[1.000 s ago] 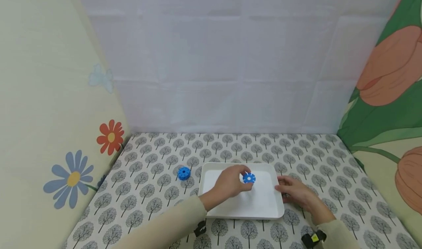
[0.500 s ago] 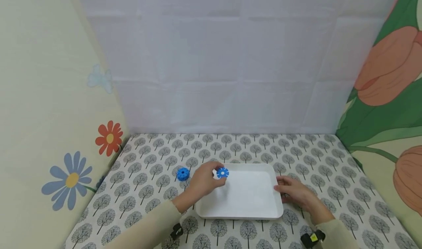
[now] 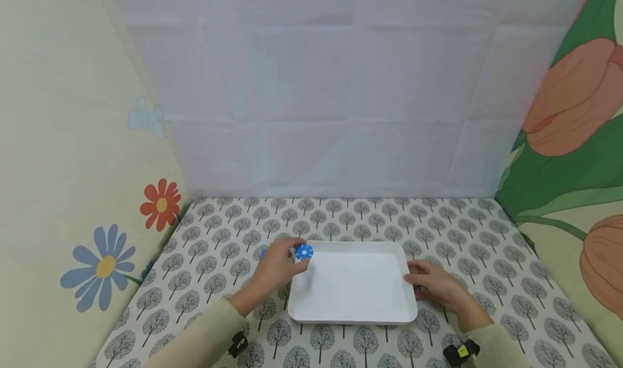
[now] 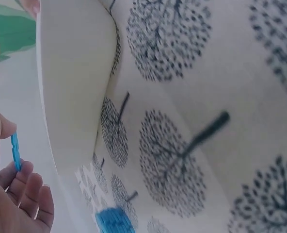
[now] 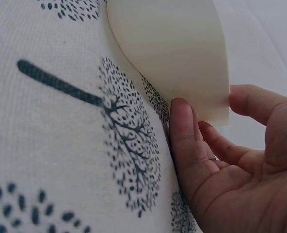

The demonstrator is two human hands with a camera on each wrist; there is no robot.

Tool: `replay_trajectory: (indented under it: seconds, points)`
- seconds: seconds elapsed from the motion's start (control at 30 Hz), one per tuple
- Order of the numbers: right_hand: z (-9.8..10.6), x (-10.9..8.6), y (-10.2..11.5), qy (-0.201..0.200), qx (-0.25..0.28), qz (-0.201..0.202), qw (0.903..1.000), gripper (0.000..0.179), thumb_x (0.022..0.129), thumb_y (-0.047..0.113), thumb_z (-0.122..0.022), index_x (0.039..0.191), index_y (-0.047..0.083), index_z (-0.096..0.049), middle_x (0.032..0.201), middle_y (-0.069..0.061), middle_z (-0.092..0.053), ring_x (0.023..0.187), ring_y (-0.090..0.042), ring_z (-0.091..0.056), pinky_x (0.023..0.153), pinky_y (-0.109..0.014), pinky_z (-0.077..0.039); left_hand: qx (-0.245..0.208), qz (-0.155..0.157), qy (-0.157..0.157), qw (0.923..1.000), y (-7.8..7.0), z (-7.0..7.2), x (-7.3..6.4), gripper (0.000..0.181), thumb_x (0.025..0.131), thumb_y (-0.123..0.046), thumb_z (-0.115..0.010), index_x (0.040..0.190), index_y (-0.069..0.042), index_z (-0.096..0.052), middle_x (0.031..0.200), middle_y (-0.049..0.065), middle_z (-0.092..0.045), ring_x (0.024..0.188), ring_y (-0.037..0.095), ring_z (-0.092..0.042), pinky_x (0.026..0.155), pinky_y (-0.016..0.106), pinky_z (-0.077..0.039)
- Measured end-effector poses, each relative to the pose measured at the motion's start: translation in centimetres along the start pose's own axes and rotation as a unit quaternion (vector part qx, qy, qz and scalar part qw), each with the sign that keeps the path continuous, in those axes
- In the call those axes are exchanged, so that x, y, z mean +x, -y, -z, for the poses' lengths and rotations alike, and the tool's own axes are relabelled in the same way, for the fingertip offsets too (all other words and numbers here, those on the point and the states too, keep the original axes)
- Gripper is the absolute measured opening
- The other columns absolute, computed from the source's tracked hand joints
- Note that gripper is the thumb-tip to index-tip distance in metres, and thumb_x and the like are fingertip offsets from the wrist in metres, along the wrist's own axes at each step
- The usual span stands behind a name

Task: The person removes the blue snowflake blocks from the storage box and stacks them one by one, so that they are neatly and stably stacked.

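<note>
My left hand (image 3: 274, 268) pinches a blue notched plastic disc (image 3: 304, 251) between thumb and fingers, above the left end of a white tray (image 3: 352, 287). In the left wrist view the disc (image 4: 15, 151) shows edge-on, upright between the fingertips. Beyond the tray's left side, a stack of blue discs (image 4: 115, 219) lies on the cloth; in the head view my left hand hides most of it. My right hand (image 3: 440, 288) grips the tray's right side. The right wrist view has its thumb at the rim and its fingers low against the outer wall (image 5: 182, 58).
Under everything lies a tablecloth (image 3: 219, 238) printed with grey trees. A white curtain (image 3: 272, 97) closes off the back. Flowered panels stand at the left (image 3: 73, 157) and right (image 3: 559, 189).
Holding the disc, my left hand has travelled left across the tray to its left end, now covering most of the disc stack. My right hand has stayed at the tray's right side.
</note>
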State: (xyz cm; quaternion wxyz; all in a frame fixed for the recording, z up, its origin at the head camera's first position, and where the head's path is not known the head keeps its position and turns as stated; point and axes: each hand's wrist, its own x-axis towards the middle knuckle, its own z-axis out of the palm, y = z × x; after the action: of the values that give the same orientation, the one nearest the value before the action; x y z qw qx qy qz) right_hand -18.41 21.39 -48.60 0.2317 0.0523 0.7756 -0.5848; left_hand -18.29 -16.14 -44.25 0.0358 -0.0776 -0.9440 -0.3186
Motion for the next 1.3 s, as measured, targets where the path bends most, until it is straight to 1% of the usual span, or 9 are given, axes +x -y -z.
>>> replay_trajectory:
  seconds: [0.1, 0.3, 0.53, 0.67, 0.83, 1.07, 1.3]
  points:
    - [0.0, 0.1, 0.0, -0.001, -0.001, -0.003, 1.0000, 0.060, 0.096, 0.022, -0.069, 0.144, -0.005, -0.045, 0.123, -0.018, -0.064, 0.103, -0.024, -0.065, 0.083, -0.043, -0.058, 0.000, -0.002, -0.010, 1.0000, 0.7, 0.6, 0.1, 0.046, 0.085, -0.023, -0.080, 0.127, -0.010, -0.067, 0.115, 0.002, -0.067, 0.091, 0.017, -0.060, 0.071, 0.030, -0.052]
    - [0.0, 0.1, 0.0, -0.006, 0.001, -0.010, 0.9999, 0.060, 0.095, 0.022, -0.070, 0.144, -0.004, -0.046, 0.123, -0.017, -0.064, 0.102, -0.024, -0.066, 0.082, -0.042, -0.058, 0.004, 0.013, -0.018, 0.9997, 2.1, 1.4, 0.1, 0.048, 0.085, -0.023, -0.079, 0.130, -0.011, -0.066, 0.118, 0.006, -0.066, 0.095, 0.021, -0.062, 0.070, 0.032, -0.054]
    - [-0.1, 0.1, -0.2, -0.003, 0.003, -0.005, 1.0000, 0.059, 0.096, 0.020, -0.069, 0.144, -0.005, -0.046, 0.122, -0.018, -0.064, 0.102, -0.025, -0.065, 0.082, -0.042, -0.058, -0.013, 0.016, -0.022, 0.9996, 4.4, 2.0, 0.0, 0.050, 0.086, -0.023, -0.078, 0.133, -0.010, -0.065, 0.117, 0.010, -0.064, 0.097, 0.025, -0.063, 0.071, 0.034, -0.056]
    - [-0.1, 0.1, -0.1, -0.010, 0.000, -0.013, 0.9999, 0.060, 0.095, 0.022, -0.070, 0.144, -0.004, -0.047, 0.120, -0.016, -0.065, 0.101, -0.024, -0.066, 0.082, -0.042, -0.058, -0.006, 0.027, -0.026, 0.9993, 5.8, 2.5, 0.2, 0.050, 0.088, -0.023, -0.077, 0.134, -0.009, -0.063, 0.120, 0.011, -0.064, 0.098, 0.025, -0.062, 0.070, 0.034, -0.055]
    - [0.0, 0.1, -0.1, -0.009, -0.001, -0.009, 0.9999, 0.061, 0.095, 0.022, -0.071, 0.144, -0.004, -0.046, 0.121, -0.016, -0.065, 0.101, -0.024, -0.066, 0.082, -0.042, -0.058, -0.003, 0.035, -0.031, 0.9989, 7.2, 3.2, 0.5, 0.049, 0.090, -0.023, -0.076, 0.135, -0.008, -0.062, 0.123, 0.011, -0.064, 0.099, 0.025, -0.060, 0.069, 0.033, -0.052]
    - [0.0, 0.1, -0.1, -0.009, -0.002, -0.004, 0.9999, 0.062, 0.095, 0.022, -0.071, 0.144, -0.006, -0.046, 0.119, -0.016, -0.064, 0.101, -0.024, -0.066, 0.082, -0.042, -0.058, -0.019, 0.039, -0.017, 0.9989, 8.7, 3.5, 0.6, 0.049, 0.090, -0.022, -0.076, 0.134, -0.005, -0.061, 0.124, 0.013, -0.064, 0.101, 0.027, -0.060, 0.071, 0.034, -0.052]
    - [0.0, 0.1, -0.1, -0.007, -0.003, -0.004, 1.0000, 0.061, 0.095, 0.021, -0.071, 0.144, -0.006, -0.046, 0.119, -0.017, -0.064, 0.102, -0.025, -0.065, 0.081, -0.042, -0.058, -0.013, 0.037, -0.012, 0.9992, 9.6, 3.4, 0.7, 0.047, 0.089, -0.020, -0.077, 0.130, -0.004, -0.062, 0.124, 0.014, -0.064, 0.103, 0.028, -0.061, 0.073, 0.037, -0.054]
